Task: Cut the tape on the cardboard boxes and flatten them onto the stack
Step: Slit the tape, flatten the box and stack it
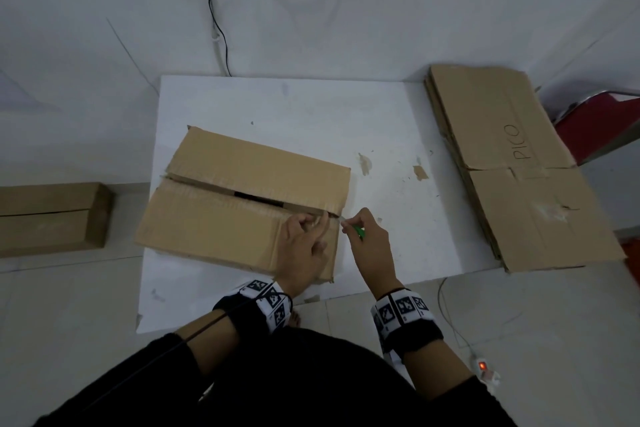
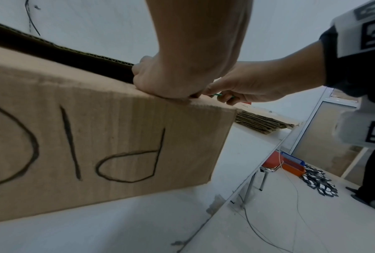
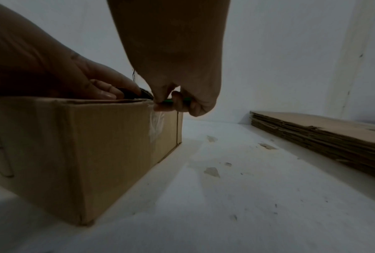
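A brown cardboard box (image 1: 242, 163) lies on the white table (image 1: 381, 121), its top seam split and gaping in the middle. My left hand (image 1: 308, 232) rests on the near flap at the box's right end, fingers lying along the top towards the seam. Just right of it, my right hand (image 1: 356, 229) pinches a small green cutter (image 1: 359, 231) at the seam's right end, where clear tape (image 3: 155, 123) runs down the end face. In the right wrist view the cutter (image 3: 168, 101) touches the box's (image 3: 95, 145) top edge. The flattened stack (image 1: 519, 166) lies at the table's right.
A second closed box (image 1: 52, 218) stands to the left, off the table. A red chair (image 1: 602, 125) sits behind the stack. Tape scraps (image 1: 420, 173) dot the table. A cable with a lit switch (image 1: 482, 366) trails on the floor at the right.
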Demonstrator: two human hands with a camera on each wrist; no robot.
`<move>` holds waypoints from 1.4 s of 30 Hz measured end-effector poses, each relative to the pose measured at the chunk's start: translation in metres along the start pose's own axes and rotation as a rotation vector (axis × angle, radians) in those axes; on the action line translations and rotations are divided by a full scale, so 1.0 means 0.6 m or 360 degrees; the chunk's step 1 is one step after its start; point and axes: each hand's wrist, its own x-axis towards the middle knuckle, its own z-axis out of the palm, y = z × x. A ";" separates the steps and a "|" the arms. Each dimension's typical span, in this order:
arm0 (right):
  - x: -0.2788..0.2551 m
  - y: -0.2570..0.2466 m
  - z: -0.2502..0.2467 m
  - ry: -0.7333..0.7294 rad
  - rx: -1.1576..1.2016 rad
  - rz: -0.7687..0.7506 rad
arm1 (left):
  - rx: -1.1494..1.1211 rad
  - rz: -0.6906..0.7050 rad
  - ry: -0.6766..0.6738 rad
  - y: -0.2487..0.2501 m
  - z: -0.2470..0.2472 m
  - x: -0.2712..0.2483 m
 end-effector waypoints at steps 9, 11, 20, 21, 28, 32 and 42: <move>0.015 0.001 0.011 0.0062 0.0084 0.0042 | 0.0052 -0.0021 -0.0086 0.003 -0.004 0.012; 0.017 0.003 0.012 0.0071 0.0121 0.0084 | 0.0086 -0.0012 -0.0097 0.004 -0.005 0.014; 0.029 -0.001 0.016 0.0006 0.0157 0.0091 | 0.0056 -0.0028 -0.0141 0.002 -0.007 0.012; 0.028 0.001 0.016 0.0019 0.0157 0.0094 | 0.0031 -0.0041 -0.0153 0.002 -0.007 0.012; 0.028 0.047 -0.038 0.0110 0.0030 0.0197 | 0.0056 -0.0016 -0.0132 0.014 -0.013 0.012; 0.076 0.077 -0.021 0.0072 -0.0173 0.0328 | -0.0005 -0.0024 -0.0016 0.018 -0.019 0.011; 0.085 0.019 -0.020 0.0066 0.0098 0.0263 | 0.0756 -0.0096 0.0051 -0.027 -0.129 0.023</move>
